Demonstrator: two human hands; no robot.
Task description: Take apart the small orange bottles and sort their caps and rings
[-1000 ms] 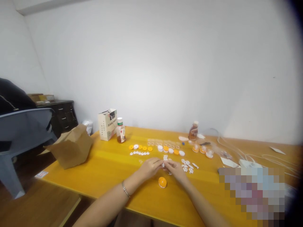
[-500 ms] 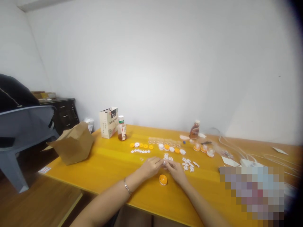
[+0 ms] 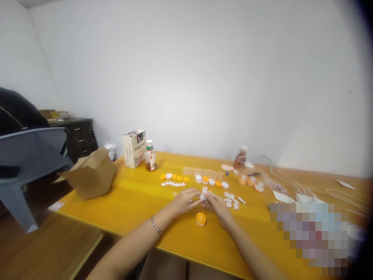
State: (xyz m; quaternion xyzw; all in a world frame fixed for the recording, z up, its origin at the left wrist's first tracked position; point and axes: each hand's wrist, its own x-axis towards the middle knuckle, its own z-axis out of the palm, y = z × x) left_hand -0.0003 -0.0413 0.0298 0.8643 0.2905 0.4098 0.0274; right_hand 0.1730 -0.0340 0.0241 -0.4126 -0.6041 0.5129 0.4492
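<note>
My left hand (image 3: 185,200) and my right hand (image 3: 217,206) meet over the yellow table (image 3: 140,210), fingers pinched together on a small white piece (image 3: 202,197) between them. A round orange cap (image 3: 201,218) lies on the table just in front of my hands. To the right of my right hand lie several small white patterned pieces (image 3: 231,200). Behind my hands runs a row of orange and white caps (image 3: 211,181), with a second row (image 3: 174,177) and tiny white pieces to the left.
A brown paper bag (image 3: 91,173) lies at the table's left end. A small gift bag (image 3: 134,148) and a tea bottle (image 3: 150,156) stand behind it; another bottle (image 3: 240,158) stands farther right. White cables (image 3: 305,190) trail at the right. A grey chair (image 3: 26,155) stands left.
My hands have stayed together over the same spot, fingers shifting slightly around the small white piece. The view has drifted a little.
</note>
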